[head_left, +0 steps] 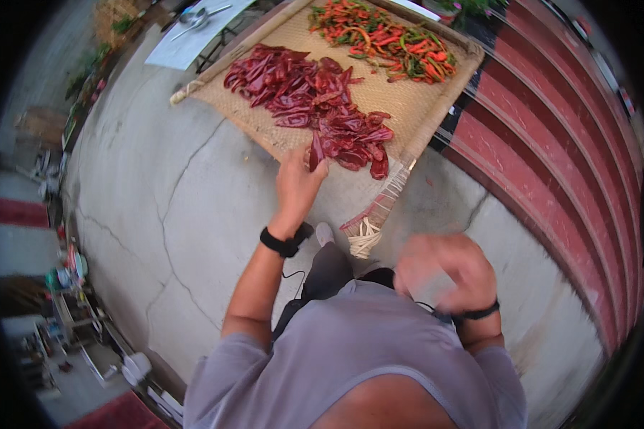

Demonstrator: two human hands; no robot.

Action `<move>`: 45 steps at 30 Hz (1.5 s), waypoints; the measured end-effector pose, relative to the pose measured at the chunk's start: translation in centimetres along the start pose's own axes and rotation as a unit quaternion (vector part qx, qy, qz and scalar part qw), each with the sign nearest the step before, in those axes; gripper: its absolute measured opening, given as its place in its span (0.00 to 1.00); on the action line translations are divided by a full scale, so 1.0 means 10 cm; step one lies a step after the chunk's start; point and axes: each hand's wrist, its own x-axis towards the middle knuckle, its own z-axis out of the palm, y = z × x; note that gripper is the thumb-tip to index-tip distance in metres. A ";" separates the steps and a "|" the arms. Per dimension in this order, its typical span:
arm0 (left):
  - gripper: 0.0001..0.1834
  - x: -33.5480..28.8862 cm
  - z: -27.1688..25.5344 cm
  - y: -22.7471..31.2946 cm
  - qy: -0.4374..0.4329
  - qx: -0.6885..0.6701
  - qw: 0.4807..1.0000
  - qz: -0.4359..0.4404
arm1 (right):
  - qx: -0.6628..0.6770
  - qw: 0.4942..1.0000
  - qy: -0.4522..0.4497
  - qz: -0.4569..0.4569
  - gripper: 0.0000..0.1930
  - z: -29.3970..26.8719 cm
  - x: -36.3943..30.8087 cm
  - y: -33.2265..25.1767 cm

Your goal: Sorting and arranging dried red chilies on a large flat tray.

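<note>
A blurred right hand (454, 261), its grip impossible to tell, hovers before the shirt (365, 329); the left hand (299, 184) pinches one pepper (316, 151) at the tray's (415, 107) near edge. Work seems far from done: a dark heap (286, 89) lies beyond, bright chilies (390, 43) farther.

Worn on my head, the wide fisheye looks steeply down over my shirt (365, 322) to the woven tray (415, 114), fairly near; the outer edges seem smeared.
</note>
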 end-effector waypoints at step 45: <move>0.11 0.63 0.66 0.00 -0.087 0.260 0.952 0.137 | 0.236 0.873 -0.367 -0.217 0.10 -1.83 0.06 -0.82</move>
